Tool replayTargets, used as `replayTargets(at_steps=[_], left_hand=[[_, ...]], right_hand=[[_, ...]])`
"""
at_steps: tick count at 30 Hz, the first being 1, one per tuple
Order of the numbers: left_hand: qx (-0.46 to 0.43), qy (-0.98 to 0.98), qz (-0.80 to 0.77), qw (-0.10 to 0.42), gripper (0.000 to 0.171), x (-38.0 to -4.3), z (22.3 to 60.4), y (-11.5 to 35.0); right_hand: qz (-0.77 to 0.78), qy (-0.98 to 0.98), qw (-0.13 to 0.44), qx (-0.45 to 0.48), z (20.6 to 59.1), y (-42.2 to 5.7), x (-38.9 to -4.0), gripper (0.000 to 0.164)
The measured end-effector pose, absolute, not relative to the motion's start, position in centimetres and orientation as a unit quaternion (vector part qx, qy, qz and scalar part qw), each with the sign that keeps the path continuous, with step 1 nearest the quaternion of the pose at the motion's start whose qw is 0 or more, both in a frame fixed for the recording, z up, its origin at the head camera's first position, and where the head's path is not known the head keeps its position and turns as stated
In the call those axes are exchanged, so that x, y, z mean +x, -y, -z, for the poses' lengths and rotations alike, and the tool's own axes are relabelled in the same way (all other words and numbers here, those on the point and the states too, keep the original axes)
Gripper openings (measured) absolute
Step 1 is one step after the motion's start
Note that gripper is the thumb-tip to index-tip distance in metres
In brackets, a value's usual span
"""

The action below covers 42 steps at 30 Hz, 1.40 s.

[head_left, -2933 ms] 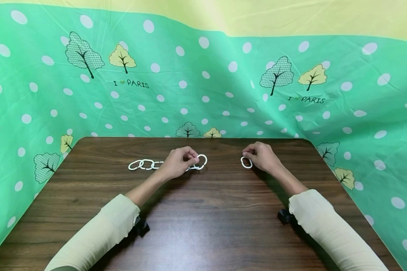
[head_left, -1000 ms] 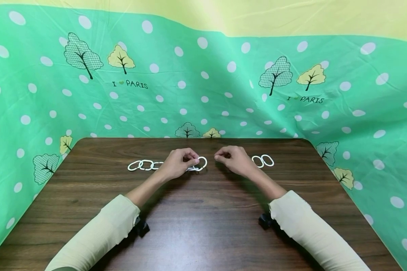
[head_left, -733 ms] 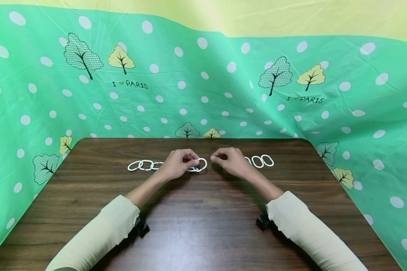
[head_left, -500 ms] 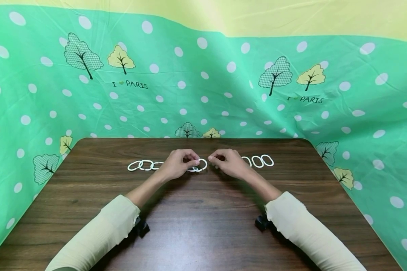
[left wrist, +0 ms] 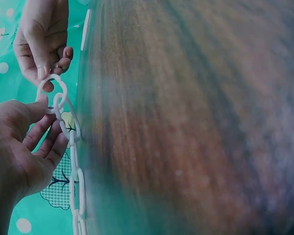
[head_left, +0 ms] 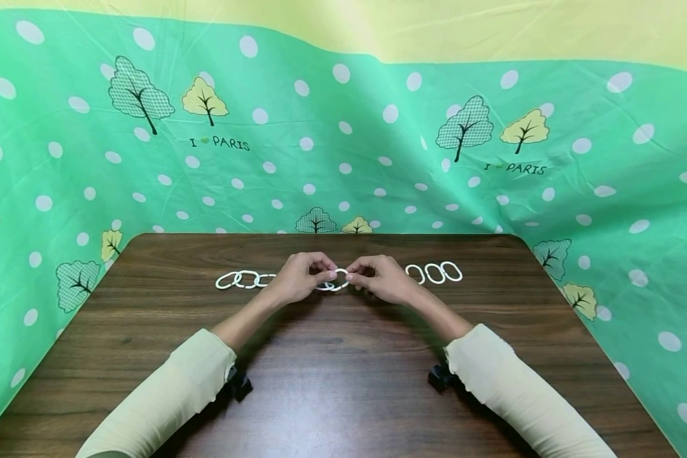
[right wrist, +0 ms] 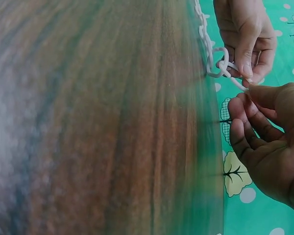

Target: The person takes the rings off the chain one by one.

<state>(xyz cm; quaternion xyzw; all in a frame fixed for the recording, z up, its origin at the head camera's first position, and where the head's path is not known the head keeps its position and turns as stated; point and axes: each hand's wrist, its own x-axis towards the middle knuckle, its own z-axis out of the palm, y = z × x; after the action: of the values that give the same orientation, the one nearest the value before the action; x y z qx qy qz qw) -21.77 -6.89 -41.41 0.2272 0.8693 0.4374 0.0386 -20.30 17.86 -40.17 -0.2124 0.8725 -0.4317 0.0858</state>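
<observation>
A white plastic chain (head_left: 237, 280) of open-gapped oval links lies along the far part of the table, partly hidden behind my left hand (head_left: 298, 277). My left thumb and fingertips pinch the end link (left wrist: 64, 88), which stands raised and hooks through its neighbour. From the opposite side my right hand (head_left: 381, 280) pinches that same link between thumb and index finger, its other fingers loosely curled. Both hands' fingertips are close together around the link. In the right wrist view the link's white rod (right wrist: 237, 84) runs into my right fingertips.
Three loose white links (head_left: 415, 266) lie in a row to the right of my right hand. The dark wood table (head_left: 343, 381) ends just beyond the hands, at a green dotted curtain (head_left: 343, 152). Black wrist cameras (head_left: 439, 378) hang under the sleeves.
My right hand has let go of a loose link on the right, moved left, and now grips the chain's end link. My left hand has stayed on that link.
</observation>
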Motion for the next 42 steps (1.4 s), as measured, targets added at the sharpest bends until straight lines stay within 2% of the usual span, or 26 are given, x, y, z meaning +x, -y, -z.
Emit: replayTargets(at_steps=[34,42], left_hand=[[0.237,-0.868,-0.432,0.063,0.008,-21.8,40.7,7.6],[0.24,-0.87,-0.427,0.054,0.007,-21.9,40.7,7.9]], right_hand=[[0.433,-0.869,0.083,-0.224,40.3,-17.7,-20.1,0.017],[0.434,-0.871,0.086,-0.216,40.1,-17.8,-20.1,0.018]])
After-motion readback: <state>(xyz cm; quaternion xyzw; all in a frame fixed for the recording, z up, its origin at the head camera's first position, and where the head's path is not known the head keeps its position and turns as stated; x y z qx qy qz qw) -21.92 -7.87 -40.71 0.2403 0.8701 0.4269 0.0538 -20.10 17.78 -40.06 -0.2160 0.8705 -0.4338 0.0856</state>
